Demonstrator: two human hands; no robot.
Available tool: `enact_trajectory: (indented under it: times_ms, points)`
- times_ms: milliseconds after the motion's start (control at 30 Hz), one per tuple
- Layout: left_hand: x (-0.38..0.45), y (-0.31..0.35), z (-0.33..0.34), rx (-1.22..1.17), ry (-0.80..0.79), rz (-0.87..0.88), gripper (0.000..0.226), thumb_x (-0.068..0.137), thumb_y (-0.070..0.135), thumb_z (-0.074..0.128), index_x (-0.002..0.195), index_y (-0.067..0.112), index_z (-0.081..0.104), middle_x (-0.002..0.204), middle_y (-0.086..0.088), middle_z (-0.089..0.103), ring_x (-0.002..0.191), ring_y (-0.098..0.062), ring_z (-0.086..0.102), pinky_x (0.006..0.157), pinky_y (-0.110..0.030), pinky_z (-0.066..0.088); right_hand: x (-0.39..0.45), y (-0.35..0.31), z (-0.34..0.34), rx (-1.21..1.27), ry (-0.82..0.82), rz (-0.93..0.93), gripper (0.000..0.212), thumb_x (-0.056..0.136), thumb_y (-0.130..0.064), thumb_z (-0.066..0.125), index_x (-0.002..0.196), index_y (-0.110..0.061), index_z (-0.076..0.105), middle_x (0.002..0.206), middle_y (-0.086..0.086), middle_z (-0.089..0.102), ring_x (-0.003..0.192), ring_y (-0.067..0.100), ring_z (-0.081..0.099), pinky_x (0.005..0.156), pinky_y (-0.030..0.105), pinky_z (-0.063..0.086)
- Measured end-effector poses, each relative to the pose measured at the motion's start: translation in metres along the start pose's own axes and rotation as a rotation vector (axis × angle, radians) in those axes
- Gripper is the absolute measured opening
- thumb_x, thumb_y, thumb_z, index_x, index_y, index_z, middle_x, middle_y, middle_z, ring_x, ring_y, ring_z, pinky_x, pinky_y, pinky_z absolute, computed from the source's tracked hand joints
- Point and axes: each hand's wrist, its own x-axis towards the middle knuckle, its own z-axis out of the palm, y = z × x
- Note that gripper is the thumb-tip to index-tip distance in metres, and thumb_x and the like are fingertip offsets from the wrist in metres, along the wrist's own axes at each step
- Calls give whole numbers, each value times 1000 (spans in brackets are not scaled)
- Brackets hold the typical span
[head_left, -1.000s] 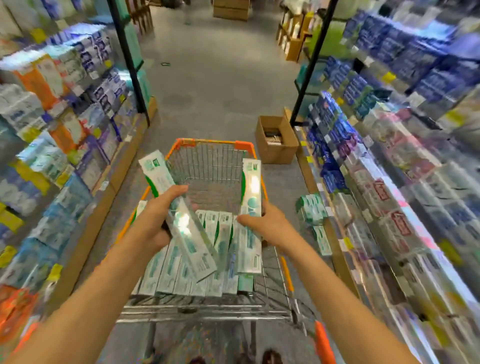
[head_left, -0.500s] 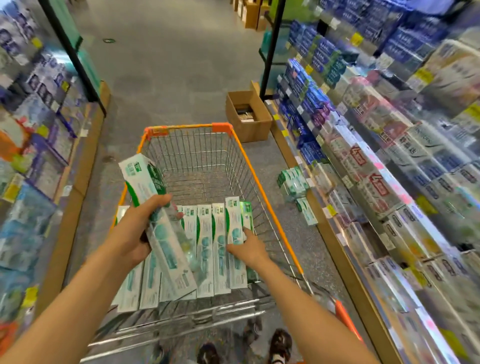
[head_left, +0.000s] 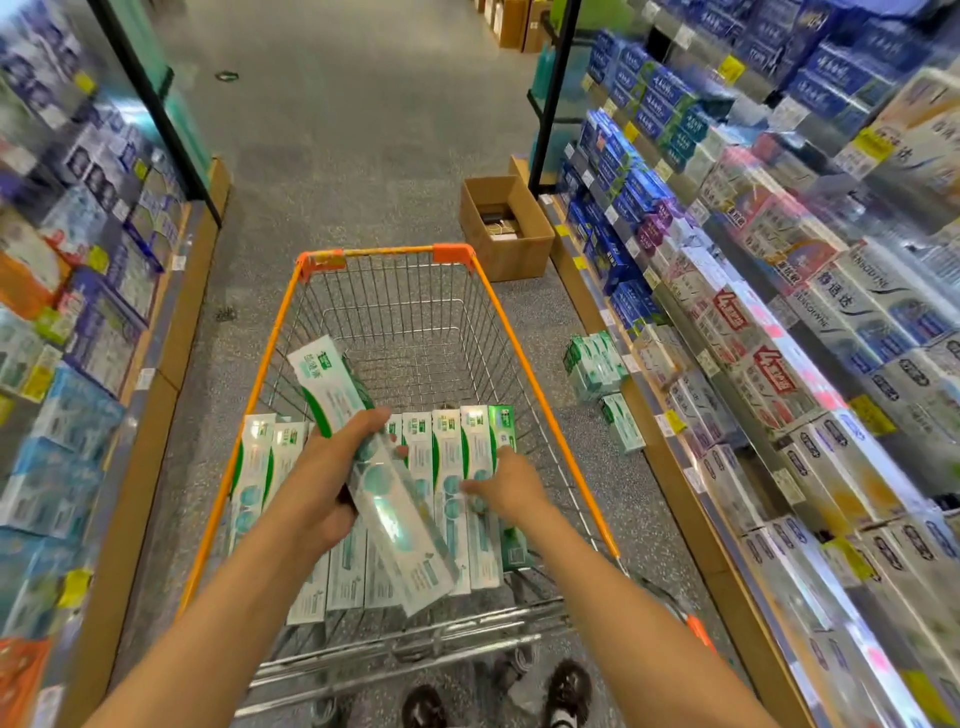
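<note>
- The toothpaste box (head_left: 395, 512) hangs slantwise over the near end of the shopping cart (head_left: 529, 374), far end raised toward the cart's left wall, near end low over the packed row
- The left hand (head_left: 322, 486) has it by the middle, its grip closed round the box with the fingers (head_left: 363, 423) curled over the upper face; held there the box balances, and the tilt looks meant for sliding it down into a gap
- The right hand (head_left: 506, 486) lies on the row of toothpaste boxes (head_left: 447, 452), its grip slack and holding nothing, fingers stretched flat across the tops, probably to square them up or keep them from shifting
- That row lies side by side, lengthwise along the cart, spanning the near end from left wall to right wall; a darker green box (head_left: 501, 423) sits against the right wall
- Green toothpaste packs (head_left: 592, 369) are piled on the floor (head_left: 337, 156) at the foot of the right shelf (head_left: 779, 312), likely stock close at hand
- Farther along that shelf foot stands an open cardboard box (head_left: 506, 244)
- The left shelf (head_left: 93, 291) is blurred
</note>
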Motion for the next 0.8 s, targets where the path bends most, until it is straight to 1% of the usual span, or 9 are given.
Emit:
enact_trajectory:
  times_ms: [100,200,267,367,467,533,600,667,800]
  points:
    - [1,-3,14,1,2,58,53,85,36,61,132,17,45,99,-7,64,80,-21,67,61,-35,56,-38,-33,-21,335,-43,-264,48,88,-37,64,129,-19,50,118,4,58,106,21,59,92,39,50]
    - [4,-5,30,-37,-28,77,63,81,54,52,132,18,46,110,-10,67,86,-23,69,60,-34,57,-75,-52,-33,340,-220,-455,49,87,-37,64,133,-32,48,114,-8,54,96,11,57,82,24,48]
    - [5,-6,44,-82,-45,72,45,90,55,42,119,22,54,94,-4,73,74,-16,71,52,-28,56,-78,-51,-32,325,-172,-506,65,83,-29,70,140,-35,40,119,-15,53,101,2,54,83,12,44]
    - [6,-10,59,-70,-103,90,30,96,51,34,99,29,55,68,5,73,63,-12,71,49,-25,55,-78,-44,-33,408,-148,-506,73,80,-14,74,139,-39,39,109,-25,59,95,-6,60,85,16,49]
    - [4,-10,65,11,-106,66,40,96,53,32,116,25,52,89,-3,73,77,-18,72,58,-31,57,-77,-32,-41,399,-94,-492,71,79,-14,74,137,-37,43,108,-15,62,95,1,63,85,23,53]
    - [7,-14,60,322,-53,143,58,94,58,31,137,20,37,128,-10,54,112,-24,58,87,-42,52,-71,-22,-45,400,-14,-450,70,80,-12,73,138,-35,42,103,-15,59,88,-1,61,72,12,52]
    - [10,-19,45,766,103,383,70,93,55,36,149,17,18,147,-14,24,133,-30,30,107,-48,30,-58,-6,-45,445,71,-386,70,82,-9,70,140,-31,39,112,-10,61,89,3,62,70,14,51]
    - [6,-19,28,1002,140,609,73,92,48,39,150,13,11,146,-17,20,134,-29,22,108,-46,23,-42,9,-41,515,114,-307,67,84,-5,67,141,-27,38,116,-6,61,87,3,60,69,16,52]
    - [6,-22,-6,1337,158,714,76,88,50,38,149,9,19,143,-21,26,132,-35,24,106,-50,27,-12,38,-21,498,141,-144,60,87,-6,64,140,-21,40,117,-5,59,91,9,57,81,24,51]
